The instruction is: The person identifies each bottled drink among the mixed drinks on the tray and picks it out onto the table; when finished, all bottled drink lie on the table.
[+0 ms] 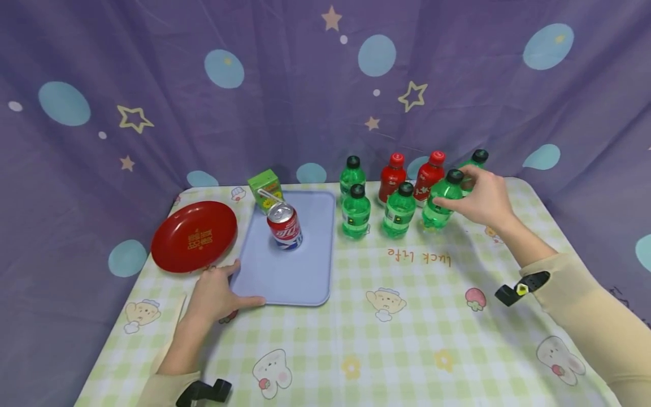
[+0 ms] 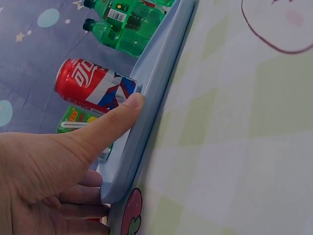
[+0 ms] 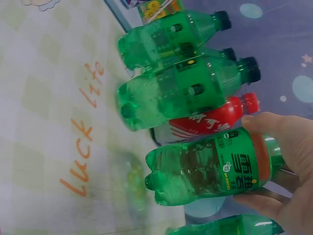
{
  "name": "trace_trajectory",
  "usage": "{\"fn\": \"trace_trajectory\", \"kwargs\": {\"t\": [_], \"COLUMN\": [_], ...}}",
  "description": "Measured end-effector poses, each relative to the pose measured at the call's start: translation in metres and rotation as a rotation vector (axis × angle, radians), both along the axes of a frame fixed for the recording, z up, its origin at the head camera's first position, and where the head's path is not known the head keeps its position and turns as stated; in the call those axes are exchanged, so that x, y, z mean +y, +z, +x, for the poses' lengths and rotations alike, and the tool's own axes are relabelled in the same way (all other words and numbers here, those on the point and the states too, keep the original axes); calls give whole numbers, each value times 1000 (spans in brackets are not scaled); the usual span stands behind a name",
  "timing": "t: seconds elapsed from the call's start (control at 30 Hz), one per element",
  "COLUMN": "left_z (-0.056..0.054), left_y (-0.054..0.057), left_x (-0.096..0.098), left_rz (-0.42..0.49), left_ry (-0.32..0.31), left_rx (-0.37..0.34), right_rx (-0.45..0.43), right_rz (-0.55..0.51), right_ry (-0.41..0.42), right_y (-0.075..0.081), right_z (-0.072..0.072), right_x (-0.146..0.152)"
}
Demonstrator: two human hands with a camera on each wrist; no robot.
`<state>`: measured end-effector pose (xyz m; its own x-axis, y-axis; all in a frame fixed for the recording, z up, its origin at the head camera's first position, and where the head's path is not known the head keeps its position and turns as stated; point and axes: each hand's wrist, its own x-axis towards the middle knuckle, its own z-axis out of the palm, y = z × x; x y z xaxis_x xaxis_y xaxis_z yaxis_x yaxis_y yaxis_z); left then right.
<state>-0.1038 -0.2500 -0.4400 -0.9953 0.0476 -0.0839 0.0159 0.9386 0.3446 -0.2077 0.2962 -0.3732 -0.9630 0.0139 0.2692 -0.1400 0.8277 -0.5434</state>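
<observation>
My right hand [image 1: 483,198] grips a green plastic soda bottle [image 1: 441,210] around its upper part, below the black cap. In the right wrist view its base [image 3: 168,174] hangs just above the tablecloth. My left hand [image 1: 216,294] rests at the near left corner of a light blue tray [image 1: 285,282], thumb along the near rim and the other fingers by the left side. On that tray stands a red, white and blue soda can [image 1: 285,227], with a green juice carton [image 1: 265,189] and its white straw behind it.
Several more green bottles [image 1: 356,212] and two red bottles [image 1: 391,180] stand right of the tray at the back. Left of the tray lies a red oval plate [image 1: 175,237] with gold lettering. A purple curtain [image 1: 285,113] hangs behind the checked tablecloth [image 1: 407,339].
</observation>
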Motion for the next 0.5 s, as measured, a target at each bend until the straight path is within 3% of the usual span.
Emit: {"fn": "trace_trajectory", "kwargs": {"t": [0.2,0.5], "left_z": [1,-2], "left_y": [-1,4], "left_x": [1,1], "left_rz": [12,5], "left_ry": [15,11], "left_rx": [-34,-23], "right_rx": [-31,36], "right_rz": [-18,15], "right_ry": [-2,17], "right_y": [-14,-17], "right_z": [-1,-3], "right_x": [2,0]}}
